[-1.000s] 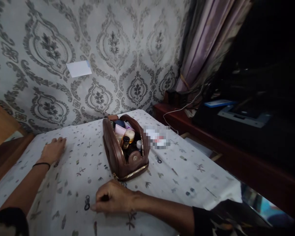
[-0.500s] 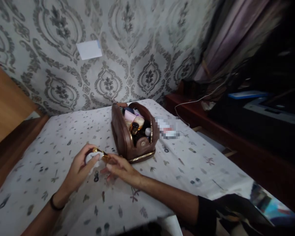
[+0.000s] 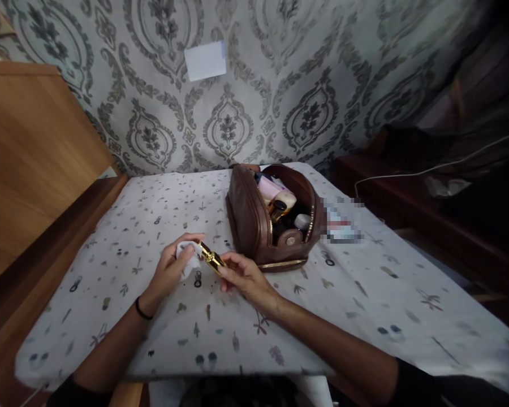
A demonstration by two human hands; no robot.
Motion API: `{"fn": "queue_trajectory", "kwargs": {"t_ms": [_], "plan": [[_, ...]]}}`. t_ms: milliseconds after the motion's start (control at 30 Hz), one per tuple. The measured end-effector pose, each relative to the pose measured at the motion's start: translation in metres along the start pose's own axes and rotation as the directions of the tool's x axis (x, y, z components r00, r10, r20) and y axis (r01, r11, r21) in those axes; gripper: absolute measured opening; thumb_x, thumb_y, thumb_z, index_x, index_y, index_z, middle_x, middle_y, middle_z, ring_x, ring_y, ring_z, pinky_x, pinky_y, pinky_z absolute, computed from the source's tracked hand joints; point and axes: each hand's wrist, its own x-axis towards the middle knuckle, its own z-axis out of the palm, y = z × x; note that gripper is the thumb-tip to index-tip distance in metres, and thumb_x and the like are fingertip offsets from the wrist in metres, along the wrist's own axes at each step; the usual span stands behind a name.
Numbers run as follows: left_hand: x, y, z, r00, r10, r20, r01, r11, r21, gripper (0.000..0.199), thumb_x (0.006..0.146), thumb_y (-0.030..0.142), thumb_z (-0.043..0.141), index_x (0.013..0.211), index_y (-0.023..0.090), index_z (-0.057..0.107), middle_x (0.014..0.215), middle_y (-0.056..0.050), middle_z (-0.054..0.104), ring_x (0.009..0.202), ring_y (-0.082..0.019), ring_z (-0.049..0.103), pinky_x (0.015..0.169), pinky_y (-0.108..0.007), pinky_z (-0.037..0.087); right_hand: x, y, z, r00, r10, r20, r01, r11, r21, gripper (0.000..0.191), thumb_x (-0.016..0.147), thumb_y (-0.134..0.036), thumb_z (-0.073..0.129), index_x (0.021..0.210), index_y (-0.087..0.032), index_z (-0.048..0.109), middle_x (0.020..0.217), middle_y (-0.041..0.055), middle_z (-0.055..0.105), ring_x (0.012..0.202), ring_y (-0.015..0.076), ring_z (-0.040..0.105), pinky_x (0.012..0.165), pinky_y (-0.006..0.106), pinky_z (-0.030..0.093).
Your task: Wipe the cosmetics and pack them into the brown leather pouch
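Note:
My right hand (image 3: 246, 280) is closed on a shiny gold lipstick tube (image 3: 212, 259), held by its lower end and tilted up to the left. A crumpled white cloth (image 3: 187, 261) is pinched in my left hand (image 3: 172, 260), right beside the tube's upper end. Whether the cloth touches the tube I cannot tell. Behind my right hand stands a brown toiletry bag (image 3: 248, 217), unzipped. Inside it are a pink tube (image 3: 268, 187), a small bottle with a dark cap (image 3: 277, 209) and a jar with a pale lid (image 3: 302, 221).
A patterned white cloth covers the table (image 3: 161, 333). To the right of the bag lies a blurred-out packet (image 3: 341, 223). A wooden panel (image 3: 38, 135) borders the left side, and a white cable (image 3: 428, 168) runs over the dark red furniture (image 3: 390, 198) at right.
The view has swung left, so the bag and hands appear farther right. The lipstick tube now shows more fully between my hands, its upper end farther out of the white cloth.

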Motion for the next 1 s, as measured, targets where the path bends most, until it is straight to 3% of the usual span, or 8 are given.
{"fn": "queue_trajectory", "kwargs": {"t_ms": [67, 233, 333, 467, 633, 767, 900, 1000], "plan": [[0.0, 0.0, -0.002, 1.0, 0.022, -0.004, -0.022, 1.0, 0.005, 0.041, 0.096, 0.052, 0.053, 0.112, 0.019, 0.072, 0.102, -0.006, 0.069, 0.091, -0.02, 0.064, 0.084, -0.029, 0.047, 0.0, 0.001, 0.0, 1.0, -0.011, -0.003, 0.011, 0.998, -0.057, 0.048, 0.076, -0.059, 0.079, 0.099, -0.02, 0.062, 0.07, -0.0064, 0.055, 0.054, 0.008, 0.051, 0.05, 0.021, 0.041], [0.003, 0.002, -0.004, 0.99, 0.027, 0.137, -0.03, 0.999, 0.025, 0.037, 0.097, 0.048, 0.053, 0.087, 0.017, 0.071, 0.084, -0.004, 0.064, 0.08, -0.017, 0.06, 0.076, -0.027, 0.046, 0.0, 0.01, -0.003, 0.989, -0.125, -0.073, 0.103, 0.962, -0.251, 0.043, 0.077, -0.055, 0.079, 0.098, -0.021, 0.063, 0.078, -0.0028, 0.058, 0.065, 0.0114, 0.053, 0.058, 0.023, 0.042], [0.005, 0.003, -0.004, 0.976, -0.086, 0.199, 0.105, 0.991, -0.087, 0.035, 0.092, 0.048, 0.058, 0.079, 0.016, 0.067, 0.071, -0.001, 0.06, 0.066, -0.013, 0.056, 0.063, -0.024, 0.043, -0.002, 0.014, -0.005, 0.964, -0.241, -0.108, 0.182, 0.903, -0.389, 0.035, 0.079, -0.049, 0.077, 0.099, -0.021, 0.067, 0.088, 0.0013, 0.062, 0.077, 0.0154, 0.057, 0.069, 0.027, 0.046], [0.005, 0.0, -0.003, 0.933, -0.269, 0.239, 0.328, 0.909, -0.258, 0.034, 0.084, 0.05, 0.066, 0.08, 0.016, 0.066, 0.061, 0.002, 0.056, 0.049, -0.009, 0.048, 0.044, -0.021, 0.032, -0.003, 0.013, -0.006, 0.943, -0.322, -0.091, 0.245, 0.85, -0.466, 0.026, 0.081, -0.04, 0.077, 0.097, -0.022, 0.07, 0.088, 0.0018, 0.061, 0.078, 0.0157, 0.057, 0.069, 0.027, 0.045], [0.002, -0.001, 0.005, 0.877, -0.392, 0.277, 0.476, 0.785, -0.396, 0.036, 0.077, 0.047, 0.075, 0.095, 0.019, 0.064, 0.053, 0.006, 0.052, 0.041, -0.008, 0.047, 0.035, -0.017, 0.026, -0.001, 0.012, -0.004, 0.987, -0.162, -0.006, 0.155, 0.953, -0.262, 0.039, 0.078, -0.049, 0.08, 0.102, -0.021, 0.069, 0.085, 0.0002, 0.065, 0.071, 0.0131, 0.058, 0.065, 0.026, 0.047], [0.0, -0.002, 0.017, 0.883, -0.387, 0.266, 0.469, 0.758, -0.453, 0.039, 0.076, 0.051, 0.078, 0.088, 0.016, 0.066, 0.051, 0.005, 0.052, 0.04, -0.007, 0.043, 0.037, -0.017, 0.029, 0.001, 0.008, -0.001, 0.993, -0.059, 0.104, 0.077, 0.98, -0.184, 0.043, 0.082, -0.055, 0.075, 0.102, -0.018, 0.068, 0.077, -0.0017, 0.065, 0.057, 0.0093, 0.056, 0.053, 0.022, 0.043], [0.002, -0.006, 0.02, 0.894, -0.408, 0.186, 0.442, 0.73, -0.522, 0.041, 0.082, 0.052, 0.071, 0.099, 0.015, 0.071, 0.06, 0.005, 0.055, 0.042, -0.006, 0.04, 0.038, -0.018, 0.032, 0.001, 0.0, 0.0, 0.999, -0.031, 0.044, 0.038, 0.986, -0.163, 0.044, 0.083, -0.06, 0.072, 0.091, -0.017, 0.066, 0.065, -0.0036, 0.061, 0.052, 0.0092, 0.055, 0.051, 0.022, 0.041], [0.005, -0.007, 0.016, 0.888, -0.437, 0.145, 0.417, 0.63, -0.655, 0.04, 0.092, 0.045, 0.058, 0.116, 0.014, 0.069, 0.074, -0.001, 0.065, 0.059, -0.011, 0.058, 0.054, -0.021, 0.048, 0.001, -0.002, 0.001, 1.0, -0.017, 0.004, 0.018, 0.99, -0.136, 0.046, 0.084, -0.063, 0.07, 0.084, -0.017, 0.064, 0.062, -0.0036, 0.061, 0.051, 0.0087, 0.053, 0.05, 0.022, 0.041]]}}
